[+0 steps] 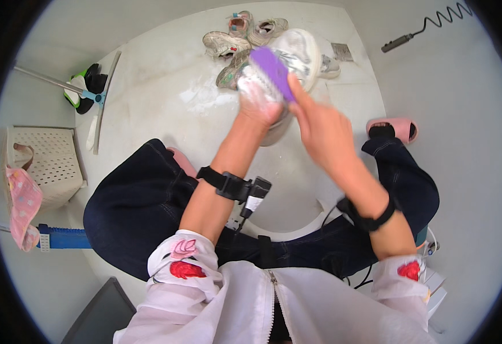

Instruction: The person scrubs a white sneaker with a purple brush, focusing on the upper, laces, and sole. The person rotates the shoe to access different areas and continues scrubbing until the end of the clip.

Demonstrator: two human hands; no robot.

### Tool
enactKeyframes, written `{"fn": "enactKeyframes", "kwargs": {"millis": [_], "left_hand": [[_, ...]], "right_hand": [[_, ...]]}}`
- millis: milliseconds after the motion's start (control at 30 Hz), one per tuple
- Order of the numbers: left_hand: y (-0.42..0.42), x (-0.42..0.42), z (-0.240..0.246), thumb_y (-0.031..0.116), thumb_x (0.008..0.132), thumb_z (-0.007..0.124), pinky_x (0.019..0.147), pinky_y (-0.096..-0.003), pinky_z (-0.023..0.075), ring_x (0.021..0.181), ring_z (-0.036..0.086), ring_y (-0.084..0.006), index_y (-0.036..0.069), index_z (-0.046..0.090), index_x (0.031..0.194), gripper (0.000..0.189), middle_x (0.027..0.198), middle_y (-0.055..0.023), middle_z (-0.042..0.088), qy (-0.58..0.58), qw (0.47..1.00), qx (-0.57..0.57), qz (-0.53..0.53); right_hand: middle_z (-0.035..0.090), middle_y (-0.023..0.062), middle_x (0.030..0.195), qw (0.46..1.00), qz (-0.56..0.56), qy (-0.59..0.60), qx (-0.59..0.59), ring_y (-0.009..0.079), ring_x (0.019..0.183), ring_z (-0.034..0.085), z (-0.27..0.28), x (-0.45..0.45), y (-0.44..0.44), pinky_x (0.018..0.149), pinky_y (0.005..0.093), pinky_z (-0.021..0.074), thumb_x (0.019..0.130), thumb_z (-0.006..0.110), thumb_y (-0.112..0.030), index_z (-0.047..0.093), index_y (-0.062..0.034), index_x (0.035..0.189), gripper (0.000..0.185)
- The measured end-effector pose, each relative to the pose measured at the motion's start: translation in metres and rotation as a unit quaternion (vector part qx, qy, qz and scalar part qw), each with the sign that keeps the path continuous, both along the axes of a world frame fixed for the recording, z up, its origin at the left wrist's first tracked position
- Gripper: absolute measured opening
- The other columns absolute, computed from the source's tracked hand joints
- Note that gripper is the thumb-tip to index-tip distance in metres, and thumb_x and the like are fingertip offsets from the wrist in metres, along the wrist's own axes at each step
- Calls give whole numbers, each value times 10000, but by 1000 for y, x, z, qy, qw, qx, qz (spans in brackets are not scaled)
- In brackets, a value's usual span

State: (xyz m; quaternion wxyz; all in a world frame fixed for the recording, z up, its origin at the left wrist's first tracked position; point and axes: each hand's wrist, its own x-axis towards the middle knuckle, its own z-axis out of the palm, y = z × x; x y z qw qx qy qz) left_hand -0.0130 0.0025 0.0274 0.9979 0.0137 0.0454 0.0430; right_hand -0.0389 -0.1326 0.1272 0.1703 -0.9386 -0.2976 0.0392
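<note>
A white sneaker is held up by my left hand, which is partly covered in white foam. In my right hand is a purple scrubbing brush, blurred, its bristles towards the shoe and my left hand. Much of the sneaker's lower part is hidden behind the brush and hands. Just beyond lie several dirty shoes on the floor: a light sneaker with a red detail, one with a pink inside, a greyish one and a green-marked one.
White foam is on the pale floor. A squeegee and black-green shoes are at the left, near a beige perforated basket and pink cloth. A floor drain lies beyond. A grey handle on a coiled cord is at upper right.
</note>
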Motion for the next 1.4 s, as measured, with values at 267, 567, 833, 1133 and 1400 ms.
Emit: {"fn": "enactKeyframes", "kwargs": {"millis": [267,567,833,1133,1400], "left_hand": [[-4,3,-14,237,955,334,952,-393,457,1093,561,-268,24,532,1196,377,1190,-127,594,-147,979,-126,-57],[8,3,-21,278,969,334,1011,-451,412,1153,524,-305,11,519,1207,403,1255,-158,551,-63,985,-139,-79],[1,6,17,280,984,309,979,-458,459,1106,561,-315,1,521,1194,408,1234,-182,549,-141,969,-163,-122],[-9,-1,13,237,985,329,840,-400,532,966,611,-237,44,524,1179,336,1087,-121,597,113,986,117,-32],[-13,-3,37,163,932,478,856,-322,485,970,592,-189,29,547,1114,237,1049,-97,602,52,950,288,-105]], "right_hand": [[594,182,611,995,-19,-86,53,365,521,593,-18,24,-9,488,465,461,901,559,-207,355,-235,1430,568],[636,195,714,997,-59,-11,42,368,659,632,-33,21,-23,585,431,495,900,576,-261,463,-243,1367,481],[571,-9,766,920,18,85,383,41,679,476,-14,42,-13,631,188,420,800,685,-66,499,-110,1353,586],[605,159,912,983,0,-67,173,350,866,612,-33,26,33,728,428,488,736,650,-119,341,-73,1419,751],[651,72,784,940,-77,142,300,196,639,598,-14,58,17,590,306,470,738,680,-57,547,29,1225,512]]}}
